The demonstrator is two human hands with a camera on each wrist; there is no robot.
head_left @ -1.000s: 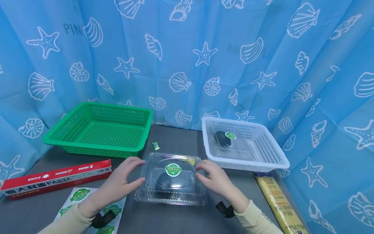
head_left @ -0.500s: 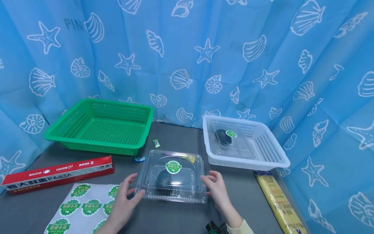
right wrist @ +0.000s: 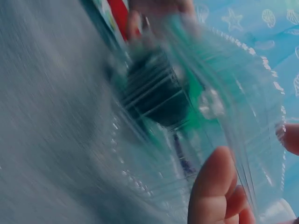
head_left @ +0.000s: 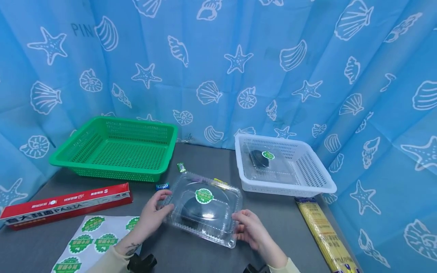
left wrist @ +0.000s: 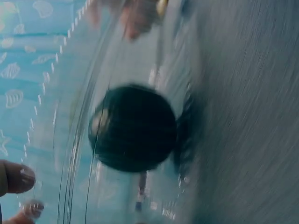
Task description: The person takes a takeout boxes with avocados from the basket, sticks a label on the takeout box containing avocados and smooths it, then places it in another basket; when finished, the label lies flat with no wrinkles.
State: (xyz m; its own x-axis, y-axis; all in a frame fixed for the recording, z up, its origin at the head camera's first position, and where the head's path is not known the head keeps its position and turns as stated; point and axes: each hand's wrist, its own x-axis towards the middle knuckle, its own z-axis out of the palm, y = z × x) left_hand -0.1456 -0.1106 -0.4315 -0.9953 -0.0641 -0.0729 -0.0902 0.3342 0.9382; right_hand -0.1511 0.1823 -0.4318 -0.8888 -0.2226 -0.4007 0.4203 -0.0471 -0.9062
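Note:
A clear plastic clamshell container (head_left: 222, 206) with a round green sticker (head_left: 204, 196) on its lid is between my hands, turned askew. Inside shows a dark round object (left wrist: 135, 128), whose kind I cannot tell. My left hand (head_left: 153, 214) grips the container's left edge between thumb and fingers. At its right front corner, my right hand (head_left: 252, 229) pinches the rim, thumb above and fingers curled below. Both wrist views are blurred; the right wrist view shows my right fingers (right wrist: 212, 186) against the clear plastic.
A green basket (head_left: 112, 169) stands back left. The white basket (head_left: 286, 188) at right holds a similar stickered container (head_left: 278, 165). Small green (head_left: 181, 167) and blue (head_left: 162, 186) wrapped packets lie behind. Around are a red pasta box (head_left: 68, 204), sticker sheet (head_left: 88, 237) and yellow packet (head_left: 326, 235).
My hands moved from above the lid down to the container's sides and took hold. The container has since turned clockwise, its right side nearer me. The blue packet has come into view.

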